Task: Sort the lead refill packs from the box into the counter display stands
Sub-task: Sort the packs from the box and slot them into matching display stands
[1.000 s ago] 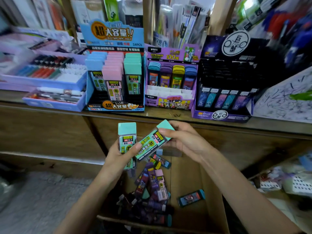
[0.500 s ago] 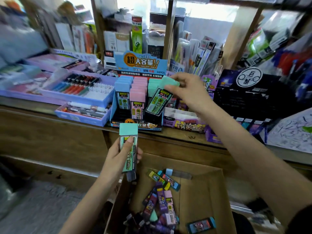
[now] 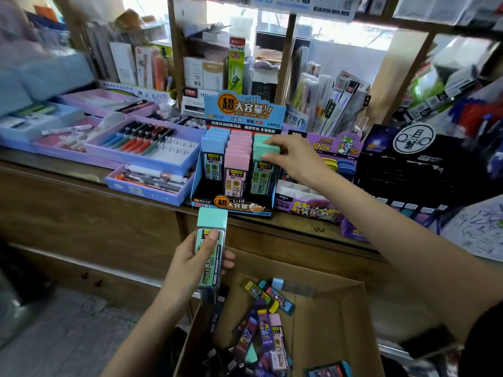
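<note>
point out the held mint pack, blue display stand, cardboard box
held mint pack (image 3: 212, 217): head view, mint cap
blue display stand (image 3: 242, 110): head view, header card
cardboard box (image 3: 334, 319): head view, bare inner wall

Display stands (image 3: 233, 207), pen trays (image 3: 152, 159) on counter (image 3: 299, 225)

Blue display stand (image 3: 236, 170): reachable from above, and from 6 o'clock across a bare strip of counter (image 3: 299, 227).
12 o'clock: blocked by its header card and crowded shelf goods.
9 o'clock: pen trays (image 3: 152, 159) just beside its wall.
3 o'clock: purple stand (image 3: 307, 205) just beside; black stand (image 3: 408, 170) beyond.
Right hand (image 3: 296, 159) pinches the front pack (image 3: 261, 178), covering the green column's top. Blue and pink columns are full.
Left hand (image 3: 196, 262), gripping a mint pack (image 3: 211, 248), hangs in open air at 6 o'clock, between counter edge and cardboard box (image 3: 353, 308).
Box: right floor bare; loose packs (image 3: 266, 336) heaped toward 7 o'clock.
</note>
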### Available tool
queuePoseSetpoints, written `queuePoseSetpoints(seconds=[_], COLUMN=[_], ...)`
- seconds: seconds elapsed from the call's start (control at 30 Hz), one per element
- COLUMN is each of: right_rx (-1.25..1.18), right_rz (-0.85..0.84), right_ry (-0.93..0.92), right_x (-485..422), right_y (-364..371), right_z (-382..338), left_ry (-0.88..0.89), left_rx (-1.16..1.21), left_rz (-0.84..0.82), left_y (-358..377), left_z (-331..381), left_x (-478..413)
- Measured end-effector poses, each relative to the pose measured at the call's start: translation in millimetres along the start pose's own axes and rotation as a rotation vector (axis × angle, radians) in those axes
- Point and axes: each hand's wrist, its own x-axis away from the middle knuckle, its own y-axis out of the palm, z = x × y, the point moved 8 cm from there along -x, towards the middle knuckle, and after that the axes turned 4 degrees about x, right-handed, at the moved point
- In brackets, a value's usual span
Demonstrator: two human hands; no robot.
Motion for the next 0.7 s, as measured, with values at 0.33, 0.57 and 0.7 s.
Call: queuePoseSetpoints(seconds=[0.33,0.57,0.7], right_rx=[0.149,0.575,0.525], right_rz=[-0.051,0.215,0.25], right_ry=[0.013,-0.169,-0.146], right_x=[4,17,29], right_y=[18,12,7], right_z=[5,-10,-27], left_ry=[0.009,0.044,0.068], left_rx=[0.004,-0.056,-0.055], left_rz=[0.004,0.049,0.038], left_y=[-1,-2,5], left_z=[2,6,10], left_x=[3,1,-2])
